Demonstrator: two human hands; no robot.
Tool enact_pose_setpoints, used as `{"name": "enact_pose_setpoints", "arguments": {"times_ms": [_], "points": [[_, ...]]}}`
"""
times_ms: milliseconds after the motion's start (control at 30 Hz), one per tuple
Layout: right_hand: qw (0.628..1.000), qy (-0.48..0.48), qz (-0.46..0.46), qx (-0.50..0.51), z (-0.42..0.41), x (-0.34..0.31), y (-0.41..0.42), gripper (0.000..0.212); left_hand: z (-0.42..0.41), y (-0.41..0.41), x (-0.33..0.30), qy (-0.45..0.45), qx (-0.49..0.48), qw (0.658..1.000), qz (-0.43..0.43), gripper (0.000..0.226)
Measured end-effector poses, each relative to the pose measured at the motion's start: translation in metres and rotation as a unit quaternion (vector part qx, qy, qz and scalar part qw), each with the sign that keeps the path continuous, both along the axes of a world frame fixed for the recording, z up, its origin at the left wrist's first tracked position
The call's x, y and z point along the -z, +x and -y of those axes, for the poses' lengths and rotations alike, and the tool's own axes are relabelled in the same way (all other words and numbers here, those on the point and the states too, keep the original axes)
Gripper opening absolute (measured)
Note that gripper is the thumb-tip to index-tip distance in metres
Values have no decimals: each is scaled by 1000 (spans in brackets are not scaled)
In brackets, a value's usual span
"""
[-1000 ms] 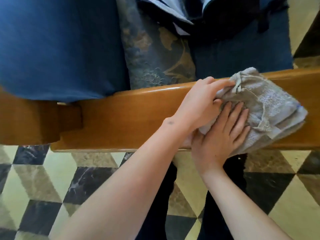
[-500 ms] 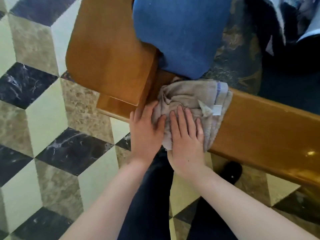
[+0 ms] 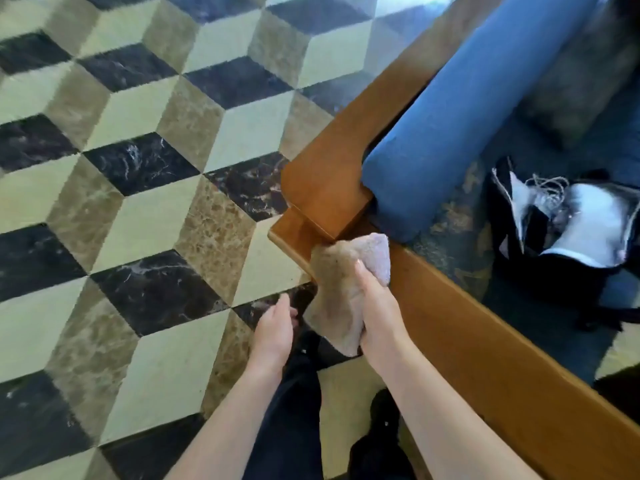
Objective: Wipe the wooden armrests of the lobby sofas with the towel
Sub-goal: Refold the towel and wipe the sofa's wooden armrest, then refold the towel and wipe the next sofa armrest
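A beige towel (image 3: pixel 341 275) is bunched in my right hand (image 3: pixel 379 313), its top end resting against the wooden armrest (image 3: pixel 485 348) near the corner where it meets the sofa's wooden back frame (image 3: pixel 325 188). The rest of the towel hangs off the armrest's outer edge. My left hand (image 3: pixel 273 329) hovers just left of the towel over the floor, fingers loosely apart, holding nothing. The armrest runs from that corner down to the lower right.
A blue back cushion (image 3: pixel 460 123) and a patterned cushion (image 3: pixel 446 233) lie inside the sofa frame. A black and white bag (image 3: pixel 568 230) sits on the seat. Cube-patterned marble floor (image 3: pixel 138 168) fills the left. My dark trousers and shoes stand below.
Both hands were pressing the towel flat on the armrest. Now the right hand grips it bunched at the corner, and the left hand has come off it.
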State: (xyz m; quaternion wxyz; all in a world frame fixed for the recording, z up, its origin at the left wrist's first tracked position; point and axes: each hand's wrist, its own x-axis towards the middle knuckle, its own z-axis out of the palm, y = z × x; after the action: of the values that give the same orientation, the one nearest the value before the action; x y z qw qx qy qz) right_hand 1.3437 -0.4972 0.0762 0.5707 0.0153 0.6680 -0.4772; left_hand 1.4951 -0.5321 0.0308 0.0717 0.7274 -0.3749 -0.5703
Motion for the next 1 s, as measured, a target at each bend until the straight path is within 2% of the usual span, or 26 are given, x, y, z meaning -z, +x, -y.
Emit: {"name": "enact_pose_setpoints", "arguments": {"times_ms": [67,133,233,300,400,533,633,767,900,1000], "points": [[997,-20,70,36,6,-39,12,28,-5,10,-23,71,-56,995,-52,66],[984,-55,156,66,17,-71,25,33,-2,16,-46,155,-134,966,-160,72],[957,-138,242,84,41,-123,49,52,13,40,-92,173,-250,866,-398,75],[940,-180,278,86,62,-148,63,56,32,61,-117,145,-289,808,-493,72],[921,-221,313,66,104,-175,91,49,78,98,-157,76,-276,800,-527,49],[902,-265,337,49,154,-191,122,46,128,138,-194,34,-264,787,-557,50],[893,-301,332,38,195,-205,147,41,164,160,-223,10,-263,774,-576,36],[884,-319,341,13,244,-212,172,51,213,173,-249,-21,-277,773,-570,21],[883,-318,343,18,300,-213,182,55,266,168,-260,10,-333,745,-578,16],[887,-321,330,33,346,-209,176,57,306,158,-258,48,-339,748,-569,20]]}}
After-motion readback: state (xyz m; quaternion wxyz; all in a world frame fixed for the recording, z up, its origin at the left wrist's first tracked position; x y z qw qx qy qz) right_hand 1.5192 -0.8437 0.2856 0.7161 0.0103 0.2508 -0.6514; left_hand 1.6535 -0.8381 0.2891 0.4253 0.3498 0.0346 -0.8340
